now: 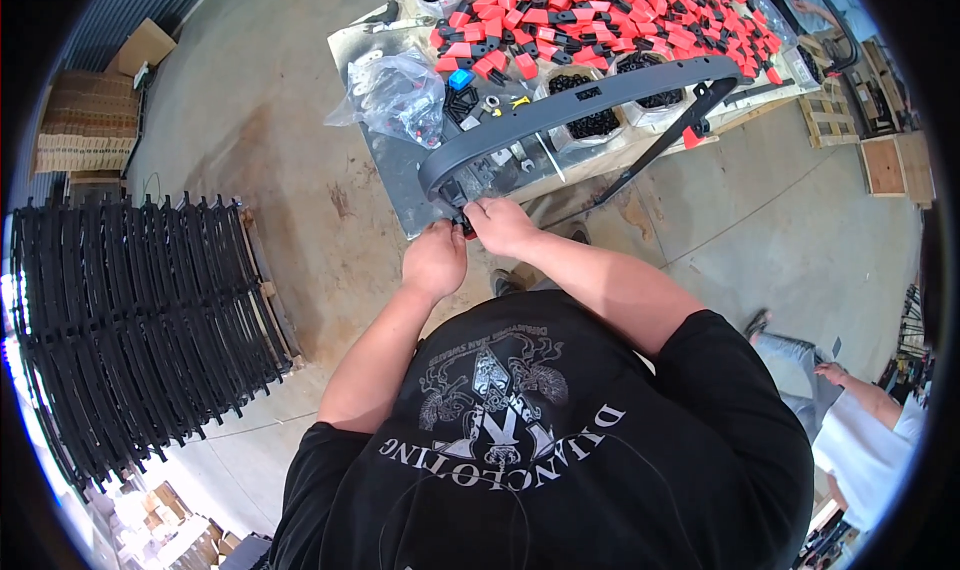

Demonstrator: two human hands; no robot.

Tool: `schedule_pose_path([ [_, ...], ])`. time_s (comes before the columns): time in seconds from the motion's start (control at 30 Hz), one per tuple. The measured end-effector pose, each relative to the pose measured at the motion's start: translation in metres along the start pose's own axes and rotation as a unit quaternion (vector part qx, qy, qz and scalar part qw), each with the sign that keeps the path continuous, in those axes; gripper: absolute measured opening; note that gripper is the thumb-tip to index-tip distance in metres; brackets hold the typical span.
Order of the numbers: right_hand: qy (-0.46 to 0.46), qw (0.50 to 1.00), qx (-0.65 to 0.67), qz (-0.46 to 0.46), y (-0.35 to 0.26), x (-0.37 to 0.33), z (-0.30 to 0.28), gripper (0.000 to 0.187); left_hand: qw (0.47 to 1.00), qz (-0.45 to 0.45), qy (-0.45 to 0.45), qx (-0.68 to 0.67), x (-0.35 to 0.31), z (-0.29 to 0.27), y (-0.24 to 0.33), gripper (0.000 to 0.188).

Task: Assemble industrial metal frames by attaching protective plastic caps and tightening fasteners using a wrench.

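Note:
A long curved black frame arches over the front of the workbench, with a thin black bar on its right side. Both my hands are close together at the frame's near left end. My right hand is closed on that end, its thumb side toward my left hand. Beside it, my left hand is closed with its fingertips pressed to the same spot. A bit of black and red shows between the hands; my fingers hide most of it. A red piece sits at the far right of the bar.
A large heap of red and black plastic parts covers the workbench. Bins of small black pieces, a plastic bag and loose hardware lie near. Stacked black frames stand left. A person is at right.

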State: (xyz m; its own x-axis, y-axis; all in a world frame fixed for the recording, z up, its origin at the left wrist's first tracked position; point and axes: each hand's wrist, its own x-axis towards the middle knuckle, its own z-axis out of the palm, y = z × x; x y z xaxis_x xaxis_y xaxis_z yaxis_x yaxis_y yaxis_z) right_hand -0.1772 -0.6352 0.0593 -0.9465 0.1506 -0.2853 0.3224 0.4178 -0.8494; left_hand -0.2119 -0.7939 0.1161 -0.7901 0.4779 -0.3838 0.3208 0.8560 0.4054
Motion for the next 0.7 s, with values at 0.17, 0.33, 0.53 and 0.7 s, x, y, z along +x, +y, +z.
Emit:
schedule_pose_path([
  [0.17, 0.025, 0.998, 0.06, 0.013, 0.001, -0.01, 0.009, 0.046, 1.0, 0.013, 0.0, 0.013, 0.0, 0.0, 0.004, 0.035],
  [0.33, 0.034, 0.999, 0.01, 0.022, 0.001, -0.003, 0.015, 0.053, 0.999, 0.024, 0.017, 0.013, 0.004, 0.002, 0.002, 0.033],
  [0.53, 0.156, 0.974, -0.161, 0.017, 0.005, 0.04, -0.02, 0.046, 0.999, 0.026, 0.024, 0.016, 0.004, 0.006, -0.006, 0.034],
  [0.7, 0.105, 0.928, -0.334, 0.125, 0.099, 0.138, -0.064, 0.05, 1.0, 0.02, 0.004, 0.003, 0.011, 0.003, 0.012, 0.033],
])
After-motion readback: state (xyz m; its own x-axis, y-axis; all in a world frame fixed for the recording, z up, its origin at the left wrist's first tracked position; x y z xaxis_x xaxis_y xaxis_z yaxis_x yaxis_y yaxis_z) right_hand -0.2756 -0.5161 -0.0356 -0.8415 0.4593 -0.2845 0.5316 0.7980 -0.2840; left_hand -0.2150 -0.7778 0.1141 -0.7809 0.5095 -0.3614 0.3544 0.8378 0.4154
